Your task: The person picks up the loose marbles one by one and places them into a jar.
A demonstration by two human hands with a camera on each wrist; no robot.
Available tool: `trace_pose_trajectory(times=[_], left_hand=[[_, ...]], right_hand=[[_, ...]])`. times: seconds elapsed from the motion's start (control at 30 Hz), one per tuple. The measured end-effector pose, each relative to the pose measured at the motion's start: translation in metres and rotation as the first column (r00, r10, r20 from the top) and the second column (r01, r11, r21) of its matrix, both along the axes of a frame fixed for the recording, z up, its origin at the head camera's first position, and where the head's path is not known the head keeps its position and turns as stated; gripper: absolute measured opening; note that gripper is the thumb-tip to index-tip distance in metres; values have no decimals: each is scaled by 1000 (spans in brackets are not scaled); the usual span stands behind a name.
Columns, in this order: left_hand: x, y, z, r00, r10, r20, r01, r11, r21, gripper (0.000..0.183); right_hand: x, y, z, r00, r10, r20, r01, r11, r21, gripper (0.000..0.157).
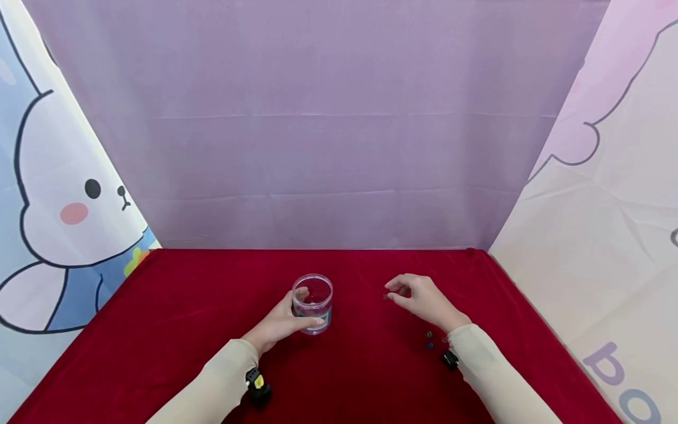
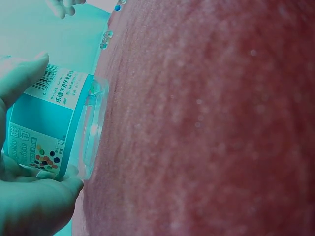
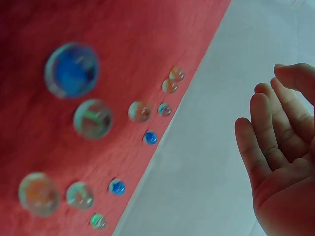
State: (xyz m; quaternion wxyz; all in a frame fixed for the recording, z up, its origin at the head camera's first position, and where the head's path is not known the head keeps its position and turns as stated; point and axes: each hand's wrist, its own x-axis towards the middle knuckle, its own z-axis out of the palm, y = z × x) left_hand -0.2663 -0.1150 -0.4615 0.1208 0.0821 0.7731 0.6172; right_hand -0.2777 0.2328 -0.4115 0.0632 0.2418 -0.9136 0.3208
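Observation:
My left hand grips a clear plastic jar around its side, thumb in front and fingers behind. The jar stands upright, open at the top, over the red cloth. In the left wrist view its printed label shows a barcode and coloured dots, and a small greenish spot shows through the clear base. To the right, my right hand hovers with thumb and forefinger apart beside a marble. From the right wrist, its fingers look loosely bent, with nothing visible between them. Several glass marbles lie on the cloth.
Red cloth covers the table. Two marbles lie by the right forearm, near the black wrist camera. A purple curtain hangs behind, with printed cartoon sheets at both sides.

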Motion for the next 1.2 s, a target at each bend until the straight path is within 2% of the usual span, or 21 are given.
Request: trace_pose_trajectory(times=[0.57,0.9,1.2], left_hand=[[0,-1,1,1000,-1,-4,1,1000,-13,98],[1,-1,1,1000,-2,-1,2,1000,-6,97],[2,-2,0,1000,-9,-4,9,1000,-1,98]], right_hand=[[5,39,-17,996,-59,64,58,998,25,20],[3,46,-27,990,-82,118,76,995,57,17],[-1,49,-33,988,-58,146,48,996,75,15]])
